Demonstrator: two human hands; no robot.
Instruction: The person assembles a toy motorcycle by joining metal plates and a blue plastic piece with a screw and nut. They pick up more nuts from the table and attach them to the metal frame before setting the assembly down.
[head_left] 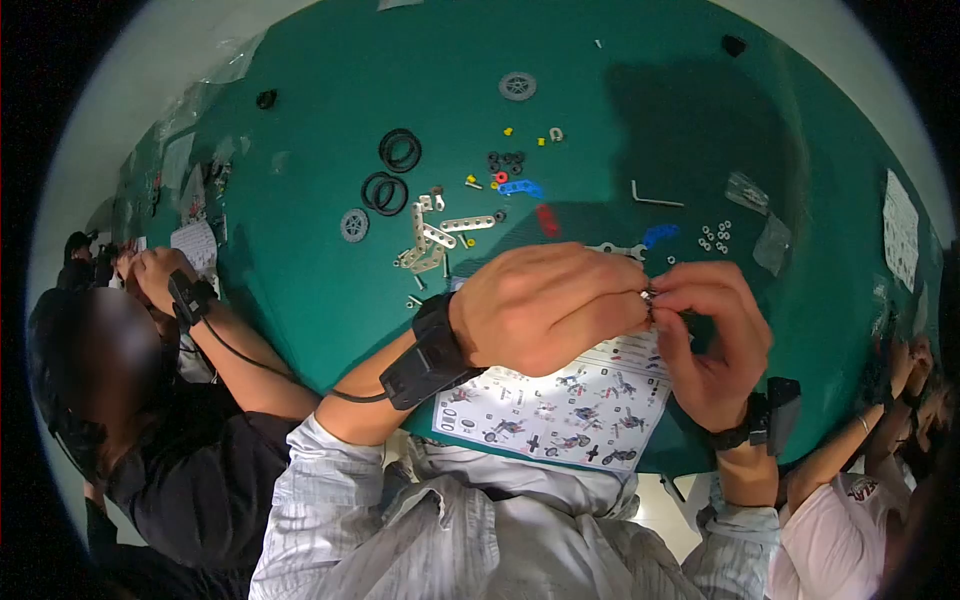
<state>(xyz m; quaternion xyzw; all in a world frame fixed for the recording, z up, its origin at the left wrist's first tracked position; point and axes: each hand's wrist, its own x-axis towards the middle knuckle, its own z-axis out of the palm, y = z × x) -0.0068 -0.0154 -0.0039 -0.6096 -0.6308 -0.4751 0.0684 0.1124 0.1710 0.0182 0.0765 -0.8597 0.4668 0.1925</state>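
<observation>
My left hand (560, 305) is closed, back of the hand up, with its fingertips pinched at a small metal part (648, 297). From the other side, my right hand (715, 335) pinches the same part between thumb and fingers. Its exact kind is too small and too covered to tell. Under both hands lies a printed instruction sheet (555, 405) with pictures of a motorbike model. Just beyond the fingers, a metal wrench (630, 252) shows partly, near a blue piece (660, 235) and a red piece (547, 220).
Perforated metal strips (468, 224), black tyres (385, 193), grey wheels (517, 86), black rings (505, 162) and a blue arm (520, 188) lie on the green table (320, 250). A hex key (657, 201), several nuts (715, 237) and plastic bags (772, 245) are rightward. People sit at both sides.
</observation>
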